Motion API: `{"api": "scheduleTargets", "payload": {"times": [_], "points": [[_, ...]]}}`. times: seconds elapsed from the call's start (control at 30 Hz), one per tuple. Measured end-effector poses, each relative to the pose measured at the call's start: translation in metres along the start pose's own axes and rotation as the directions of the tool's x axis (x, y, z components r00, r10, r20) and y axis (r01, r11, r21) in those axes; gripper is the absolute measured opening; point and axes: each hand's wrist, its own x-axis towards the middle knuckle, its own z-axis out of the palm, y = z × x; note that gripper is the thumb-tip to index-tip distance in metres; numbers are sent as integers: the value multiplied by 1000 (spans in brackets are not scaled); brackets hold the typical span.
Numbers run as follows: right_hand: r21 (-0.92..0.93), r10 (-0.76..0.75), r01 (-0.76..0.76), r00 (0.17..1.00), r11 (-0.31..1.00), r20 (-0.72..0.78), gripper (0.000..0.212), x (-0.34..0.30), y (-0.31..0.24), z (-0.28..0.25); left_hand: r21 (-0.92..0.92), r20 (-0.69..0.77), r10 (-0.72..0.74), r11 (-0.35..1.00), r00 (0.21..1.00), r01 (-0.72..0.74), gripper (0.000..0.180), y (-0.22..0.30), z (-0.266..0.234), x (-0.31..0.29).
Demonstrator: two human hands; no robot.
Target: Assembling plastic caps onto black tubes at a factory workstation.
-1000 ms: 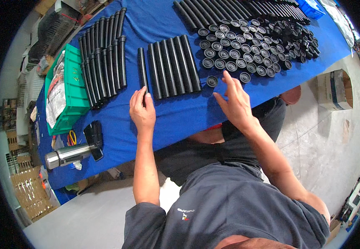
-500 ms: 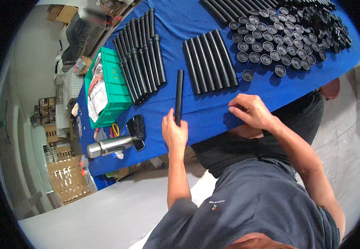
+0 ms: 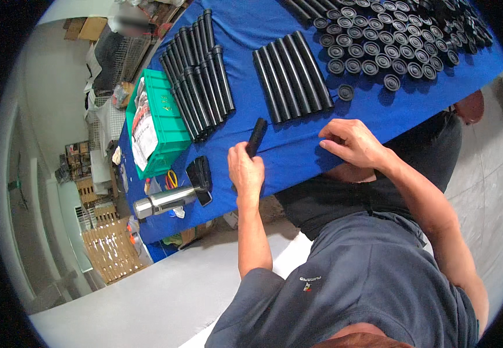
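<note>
My left hand is closed around the lower part of a black tube above the front of the table; the tube looks foreshortened, with its far end tipped up. My right hand hovers near the table's front edge, fingers loosely bent, thumb apart, with nothing visible in it. Beyond my hands lies a side-by-side row of plain black tubes. A single round black cap sits right of that row, closest to my right hand. Farther right spread many similar round caps.
Black tubes with wider collared ends lie on the left of the blue cloth. Beside them stands a green crate with packaging inside. Nearer are a steel flask, a black object and yellow-handled scissors.
The tube in my left hand has swung from lying nearly flat and pointing away to tilted upward, so it looks shorter. My right hand stays at about the same place. The view has shifted slightly.
</note>
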Motion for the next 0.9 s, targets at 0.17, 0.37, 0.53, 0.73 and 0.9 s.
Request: {"api": "scheduleTargets", "payload": {"times": [0.17,0.37,0.53,0.73,0.9], "points": [[27,-63,63,998,998,5,22,-2,3,-3,-136,43,-34,990,999,39,33,9,-28,-7],[135,-6,0,999,991,44,33,-3,3,-6,-436,109,144,896,984,-83,29,64,-47,-11],[199,-34,0,985,980,171,50,2,1,-10,-463,257,297,873,920,-152,34,86,-38,-11],[237,-197,198,980,951,-26,56,-1,17,1,-368,181,414,870,892,-329,32,105,-28,-11],[245,-5,-32,988,969,152,82,-2,2,-15,-761,129,-24,638,991,115,26,92,-41,-15]]}}
